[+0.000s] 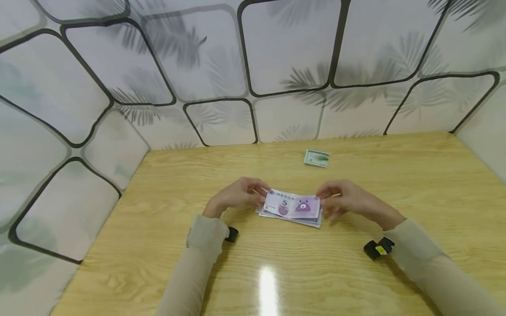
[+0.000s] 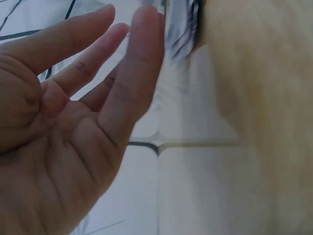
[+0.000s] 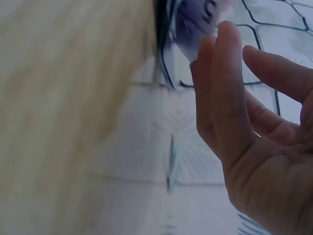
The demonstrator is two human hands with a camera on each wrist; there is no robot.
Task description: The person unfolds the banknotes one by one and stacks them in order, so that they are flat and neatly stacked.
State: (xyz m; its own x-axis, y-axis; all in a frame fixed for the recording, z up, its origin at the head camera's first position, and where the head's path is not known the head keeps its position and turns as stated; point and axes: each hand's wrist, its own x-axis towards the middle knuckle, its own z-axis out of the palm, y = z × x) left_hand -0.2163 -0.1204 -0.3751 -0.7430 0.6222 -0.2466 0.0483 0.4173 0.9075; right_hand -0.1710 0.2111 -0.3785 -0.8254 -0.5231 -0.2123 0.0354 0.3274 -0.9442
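Note:
A purple-and-white play banknote (image 1: 292, 205) marked 5 lies on top of a small stack of notes (image 1: 294, 219) on the table. The left hand (image 1: 243, 193) is at the stack's left end, its fingertips at the top note's upper left corner. At the opposite end, the right hand (image 1: 348, 201) has its fingertips by the upper right corner. In the left wrist view, the left hand's fingers (image 2: 132, 73) are loosely extended, thumb apart. The right wrist view shows similarly relaxed fingers (image 3: 227, 88) beside the raised edge of the purple note (image 3: 193, 22). Actual contact is hard to tell.
Farther back on the wooden table (image 1: 158, 263) lies a small pile of green notes (image 1: 316, 158). A patterned wall (image 1: 292, 52) borders the table behind and on the left. Black devices (image 1: 232, 234) hang at both wrists.

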